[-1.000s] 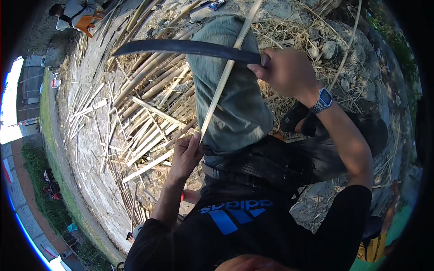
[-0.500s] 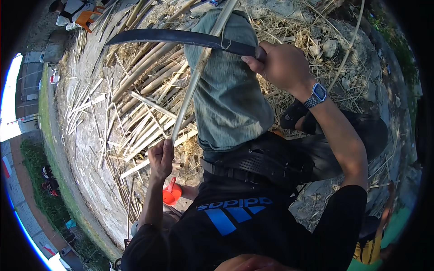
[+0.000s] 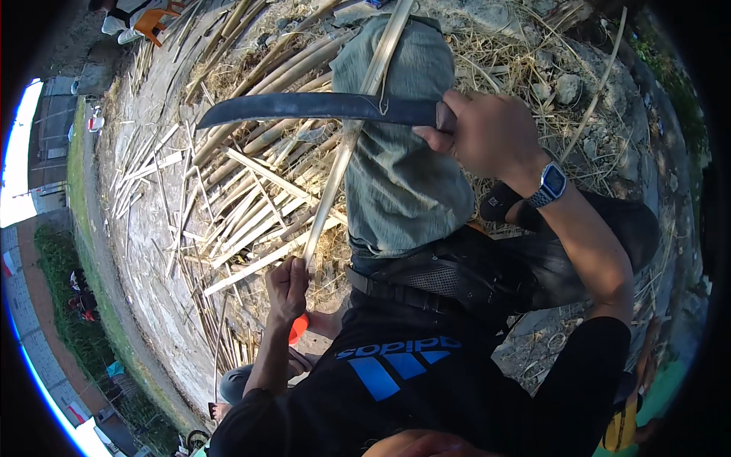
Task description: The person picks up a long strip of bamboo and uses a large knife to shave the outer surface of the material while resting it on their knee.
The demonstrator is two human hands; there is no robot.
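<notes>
Scraping, as the step appeared to be, called for a shallow, constant blade angle, light even pressure and a straight pull, with skin clear of the edge.

Left hand point(image 3: 288, 288): one, clenched around the near end of a pale strip point(image 3: 333, 177).

Right hand point(image 3: 495, 137): one, wrapped around the handle point(image 3: 446, 118) of a long dark blade point(image 3: 297, 107), thumb laid toward the blade's base.

Pale strip: slanted across grey-green cloth point(image 3: 407, 194), passing beneath the blade; a thin curl point(image 3: 383, 107) showed near the crossing. Whether the edge bit could not be told.

Grey-green cloth: rumpled, best kept underneath as padding.

Split pieces point(image 3: 251, 217): many, heaped on the ground, left of the cloth.
</notes>
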